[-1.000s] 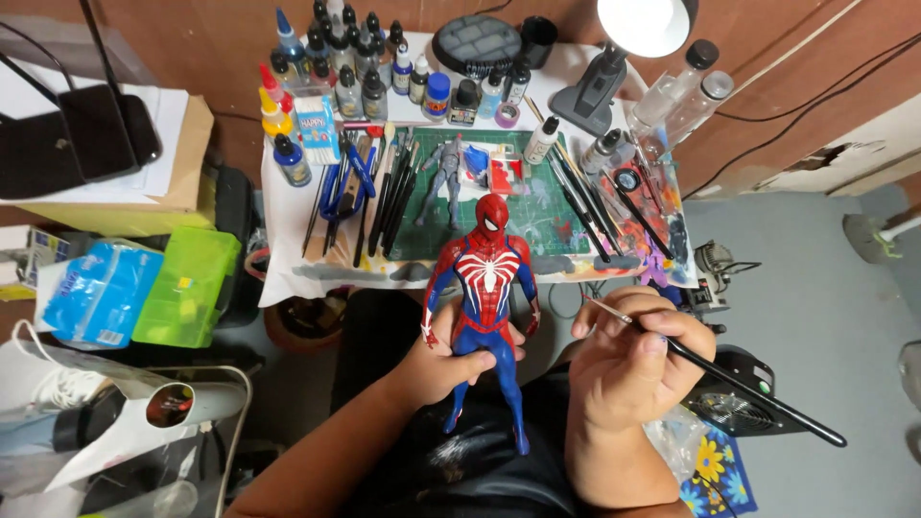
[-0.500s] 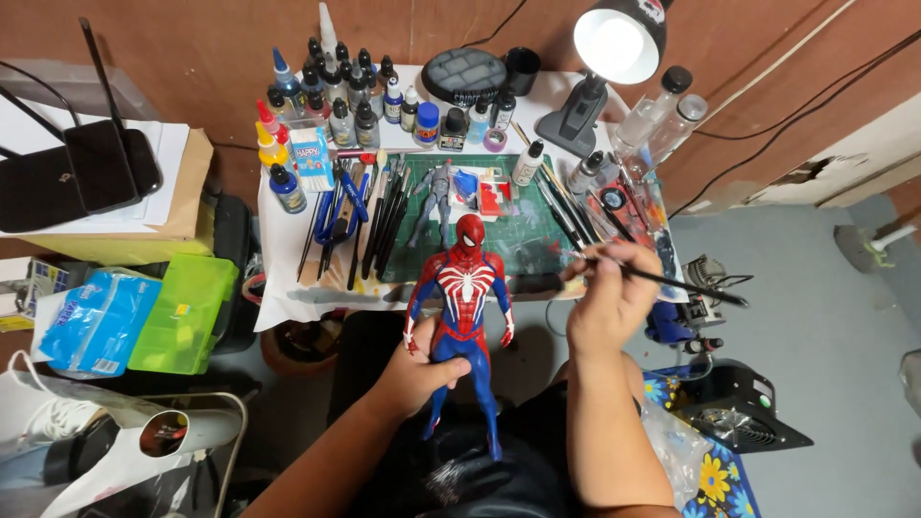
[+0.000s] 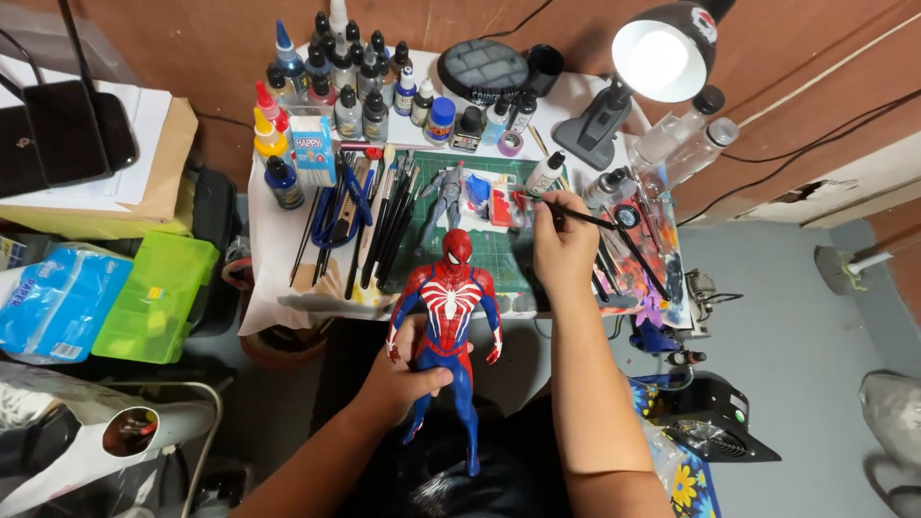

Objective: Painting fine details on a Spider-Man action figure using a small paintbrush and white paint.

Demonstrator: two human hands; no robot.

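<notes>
At far left a black stand (image 3: 67, 129) sits on white paper and a brown envelope. Below it lie a blue wipes pack (image 3: 53, 302) and a green box (image 3: 158, 297), touching side by side.

The small table (image 3: 273, 249) carries a cluster of paint bottles (image 3: 360, 91) along its back edge. A row of brushes (image 3: 384, 221) and tools lies just in front, angled toward the near edge. A green mat (image 3: 499, 254) covers the table's middle; a small grey figure (image 3: 444, 192) lies on it.

Left hand (image 3: 408, 374): closed around the waist and hips of the figure (image 3: 451, 317) — red and blue, white spider emblem on the chest. The figure is held upright, near the table's front edge, its head over the mat's near border and its legs hanging below table level.

Right hand (image 3: 564, 245): fingers pinched on a thin black brush (image 3: 600, 223). The hand is over the mat's right part, above and to the right of the figure's head. The brush shaft points right — toward a paint-stained palette (image 3: 652, 259). The tip itself cannot be made out.

At the back right a desk lamp (image 3: 652, 62) is lit, its head turned toward the camera. Clear bottles (image 3: 686, 134) stand just beside it. A black fan unit (image 3: 715, 422) rests on the floor at lower right.
</notes>
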